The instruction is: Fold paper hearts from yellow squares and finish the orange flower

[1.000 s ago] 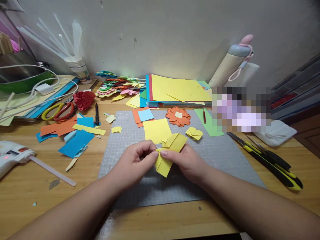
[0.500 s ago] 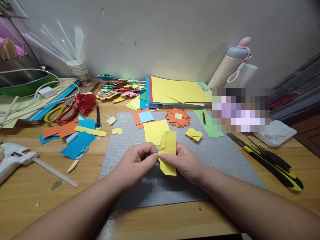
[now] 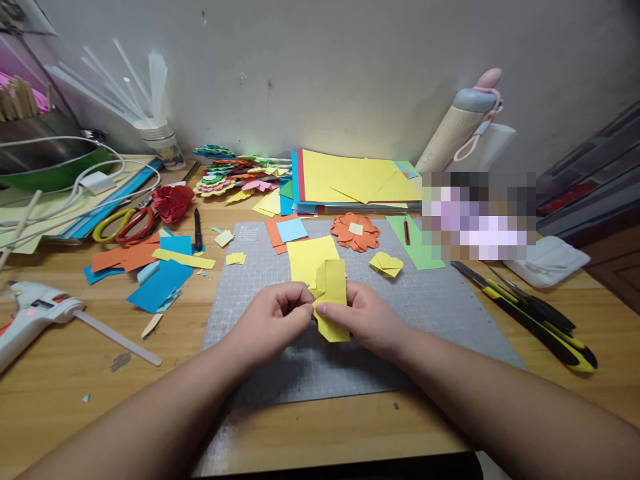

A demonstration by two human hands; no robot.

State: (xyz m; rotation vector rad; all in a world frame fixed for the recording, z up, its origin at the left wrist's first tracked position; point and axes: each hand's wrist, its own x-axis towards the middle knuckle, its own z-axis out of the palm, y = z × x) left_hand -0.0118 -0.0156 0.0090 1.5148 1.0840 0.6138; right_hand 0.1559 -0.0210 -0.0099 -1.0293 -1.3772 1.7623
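A partly folded yellow paper (image 3: 334, 320) is held upright above the grey cutting mat (image 3: 240, 373). My right hand (image 3: 373, 317) grips it from the right, thumb across its front. My left hand (image 3: 280, 313) pinches its left edge with thumb and forefinger, the other fingers curled. Behind it a yellow square (image 3: 310, 257) lies on the mat. An orange paper flower (image 3: 369, 241) with a pale centre and a small folded yellow piece (image 3: 387, 264) are to the right. A light blue square (image 3: 293, 231) rests on orange paper.
Left are a glue gun (image 3: 40, 310), scissors (image 3: 127, 223), a black pen (image 3: 197, 230) and paper scraps (image 3: 160, 287). At right lies a yellow-black cutter (image 3: 540, 320). Coloured sheets (image 3: 350, 177) and a bottle (image 3: 455, 127) stand at the back.
The view has shifted slightly. Both hands still hold the yellow paper, which sits a little further left and is turned slightly.
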